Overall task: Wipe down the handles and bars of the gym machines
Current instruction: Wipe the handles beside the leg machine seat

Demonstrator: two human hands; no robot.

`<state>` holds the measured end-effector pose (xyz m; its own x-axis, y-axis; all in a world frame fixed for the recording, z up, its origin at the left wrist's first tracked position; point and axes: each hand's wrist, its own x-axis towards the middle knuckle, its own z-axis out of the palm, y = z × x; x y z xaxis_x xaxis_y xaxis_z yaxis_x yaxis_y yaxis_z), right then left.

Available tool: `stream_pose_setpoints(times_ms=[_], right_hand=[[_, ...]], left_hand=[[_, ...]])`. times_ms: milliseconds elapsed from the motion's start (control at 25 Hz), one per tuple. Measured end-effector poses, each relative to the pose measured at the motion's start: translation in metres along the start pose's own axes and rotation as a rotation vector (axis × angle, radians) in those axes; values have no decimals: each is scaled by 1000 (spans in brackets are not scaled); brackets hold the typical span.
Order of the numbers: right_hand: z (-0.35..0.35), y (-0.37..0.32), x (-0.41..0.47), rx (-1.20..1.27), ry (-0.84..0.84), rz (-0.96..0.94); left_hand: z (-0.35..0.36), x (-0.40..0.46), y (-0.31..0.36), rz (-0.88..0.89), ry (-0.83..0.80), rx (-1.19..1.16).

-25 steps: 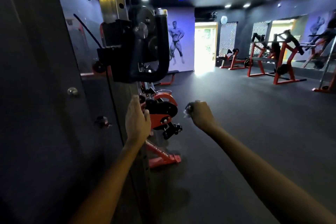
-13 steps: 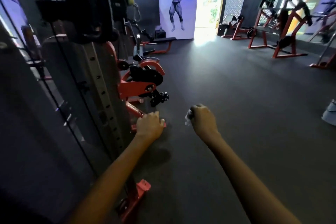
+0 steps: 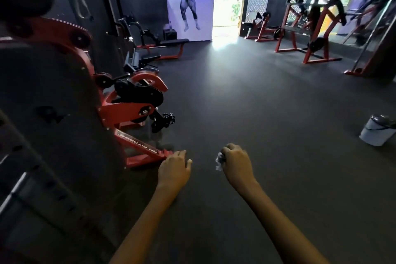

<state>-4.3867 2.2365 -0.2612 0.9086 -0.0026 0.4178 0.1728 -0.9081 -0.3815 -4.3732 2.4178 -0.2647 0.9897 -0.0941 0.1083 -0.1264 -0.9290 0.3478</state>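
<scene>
We see both arms stretched forward over the dark floor [image 3: 267, 113], nothing being wiped yet. Our right hand [image 3: 235, 164] is fisted around a small crumpled white cloth [image 3: 219, 161], a bit of it poking out on the thumb side. Our left hand [image 3: 174, 169] hangs loosely curled, relaxed, holding nothing. The nearest target is the red machine [image 3: 128, 109] ahead and to the left; its red base bar [image 3: 139, 146] runs diagonally down toward us, its low end just beside the left hand. So the left hand is nearer, while the cloth hand sits to the right, apart from the frame. We judge the cloth must cross leftward to reach it. A white bucket [image 3: 378, 130] stands well apart, far right.
</scene>
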Motion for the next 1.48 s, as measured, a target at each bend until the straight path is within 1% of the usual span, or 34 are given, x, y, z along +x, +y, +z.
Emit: stream_pose_setpoints(times_ms=[80, 200, 400, 600, 680, 840, 1040, 1160, 1320, 1480], right_hand=[[12, 28, 45, -12, -20, -22], [32, 69, 112, -23, -64, -2], [77, 136, 235, -71, -142, 6], [114, 199, 392, -13, -204, -117], [119, 215, 448, -14, -236, -164], [147, 249, 583, 27, -237, -249], [213, 260, 722, 96, -265, -360], [258, 256, 821, 123, -270, -422], [312, 242, 936, 124, -327, -486], [372, 222, 1048, 202, -344, -519]], left_hand=[[13, 53, 17, 9, -4, 20], [27, 133, 42, 3, -44, 31], [51, 266, 67, -48, -122, 108], [75, 409, 87, -193, -82, 122], [79, 457, 90, -251, -95, 125], [82, 580, 100, -334, -20, 90], [100, 715, 78, -426, 29, 82], [102, 810, 48, -468, 78, 50], [94, 928, 3, -533, 134, 18], [82, 1036, -43, -564, 175, 18]])
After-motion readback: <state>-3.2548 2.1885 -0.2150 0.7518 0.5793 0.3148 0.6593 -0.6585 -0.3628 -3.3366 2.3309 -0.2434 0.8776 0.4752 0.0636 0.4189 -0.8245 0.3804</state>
